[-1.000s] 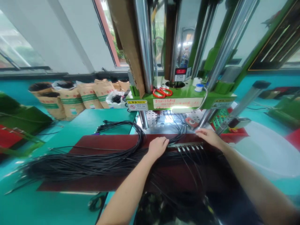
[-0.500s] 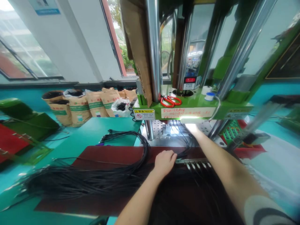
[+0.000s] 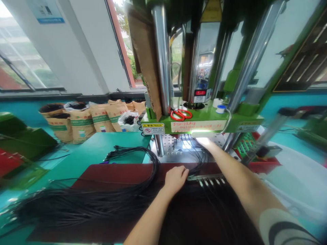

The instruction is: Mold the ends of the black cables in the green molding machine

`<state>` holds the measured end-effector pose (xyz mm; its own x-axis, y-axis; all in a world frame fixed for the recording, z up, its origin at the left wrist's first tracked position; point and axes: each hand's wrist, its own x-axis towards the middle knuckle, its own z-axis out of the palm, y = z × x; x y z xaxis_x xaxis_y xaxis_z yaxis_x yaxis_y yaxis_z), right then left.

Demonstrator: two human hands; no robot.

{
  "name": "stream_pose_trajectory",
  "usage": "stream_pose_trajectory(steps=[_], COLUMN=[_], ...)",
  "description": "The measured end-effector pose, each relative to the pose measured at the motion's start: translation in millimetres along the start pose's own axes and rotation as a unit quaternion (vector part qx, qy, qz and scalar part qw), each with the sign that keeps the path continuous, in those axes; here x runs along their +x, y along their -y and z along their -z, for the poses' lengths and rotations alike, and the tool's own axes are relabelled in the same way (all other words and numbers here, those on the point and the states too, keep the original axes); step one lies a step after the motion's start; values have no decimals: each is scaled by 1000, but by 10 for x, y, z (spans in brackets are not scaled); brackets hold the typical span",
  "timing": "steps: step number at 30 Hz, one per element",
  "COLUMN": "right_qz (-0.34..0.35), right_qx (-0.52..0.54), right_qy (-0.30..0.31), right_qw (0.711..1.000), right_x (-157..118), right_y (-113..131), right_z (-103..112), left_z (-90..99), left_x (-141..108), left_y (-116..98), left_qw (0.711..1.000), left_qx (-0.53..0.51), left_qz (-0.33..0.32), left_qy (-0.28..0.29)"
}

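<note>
My left hand (image 3: pixel 175 178) is closed at the left end of a metal strip (image 3: pixel 208 177) that bears several cable ends; what its fingers hold is hidden. My right arm reaches under the green press plate (image 3: pixel 245 119), beside a bright lamp (image 3: pixel 203 134). Only the glare-lit back of my right hand (image 3: pixel 205 142) shows, its fingers hidden. Thin black cables (image 3: pixel 199 156) run from the perforated metal bed (image 3: pixel 170 145) toward my left hand. A large bundle of black cables (image 3: pixel 89 202) lies to the left on the dark red board (image 3: pixel 107 175).
Red-handled scissors (image 3: pixel 181 115) and a blue-and-white spool (image 3: pixel 220 109) sit on the press plate. Brown sacks (image 3: pixel 83 125) stand behind the green table (image 3: pixel 112 137). To the right are a red bin (image 3: pixel 264 166) and a large white tub (image 3: pixel 304 177). Upright steel columns flank the work area.
The whole view has shifted slightly, with the press now a little further left and the table lower. Both hands keep nearly the same places relative to the press and metal strip.
</note>
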<state>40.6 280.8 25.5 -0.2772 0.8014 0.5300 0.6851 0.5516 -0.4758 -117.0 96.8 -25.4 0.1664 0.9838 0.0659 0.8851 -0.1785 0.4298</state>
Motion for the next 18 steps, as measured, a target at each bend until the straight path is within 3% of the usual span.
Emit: stream_pose_trajectory(steps=[3,7,10,12,16,18], right_qz=[3,14,8,-62,-211,-257], right_qx=[8,21,27,21,-45,-65], right_qy=[18,51,82,88,-101,-177], right_qw=[1000,998,996,994,971,948], right_x=[-181,-687,-1199,-1595,-2527,-2988], right_y=[29,113,107,-29,-667,-1032], right_z=[59,316,794,1244,2178,2498], left_z=[0,4,6,9,35,52], left_x=[-4,-29,-48,-45,61,186], left_y=[24,46,62,78,79,28], left_qw=[1000,999,998,995,969,905], left_qx=[-11,-43,-67,-93,-245,-412], left_qz=[0,-8,-19,-15,33,106], left_qy=[-3,-6,-10,-14,-6,0])
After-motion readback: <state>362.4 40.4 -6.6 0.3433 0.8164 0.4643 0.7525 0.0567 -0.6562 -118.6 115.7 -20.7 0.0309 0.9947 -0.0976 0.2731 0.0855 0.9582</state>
